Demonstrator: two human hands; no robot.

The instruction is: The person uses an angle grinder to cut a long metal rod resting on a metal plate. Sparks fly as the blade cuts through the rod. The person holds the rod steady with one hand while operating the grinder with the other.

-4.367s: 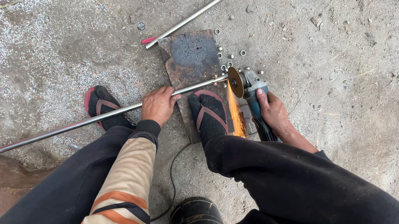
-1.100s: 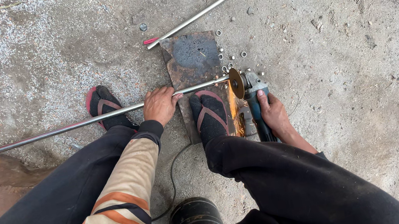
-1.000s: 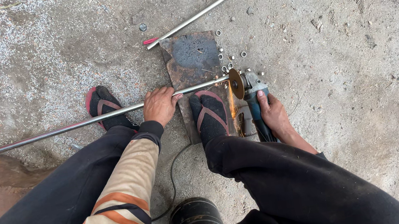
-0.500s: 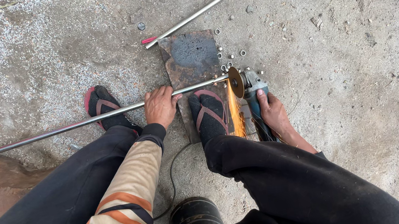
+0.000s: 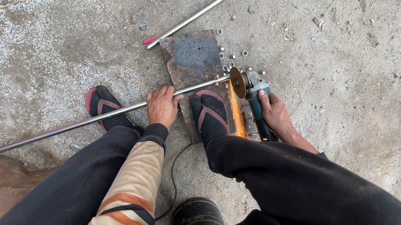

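Your left hand is closed over the long steel rod, pressing it down where it crosses the rusty metal plate on the concrete floor. Your right hand grips the body of the angle grinder, whose disc meets the rod's end and throws orange sparks toward you. Your right foot stands on the plate just beside the sparks. Small cut rings lie scattered near the disc, and a second rod lies beyond the plate.

Rods: two, one under my left hand, one at 12 o'clock.
Grinders: one, in my right hand.
Plates: one.
Sandals: two.
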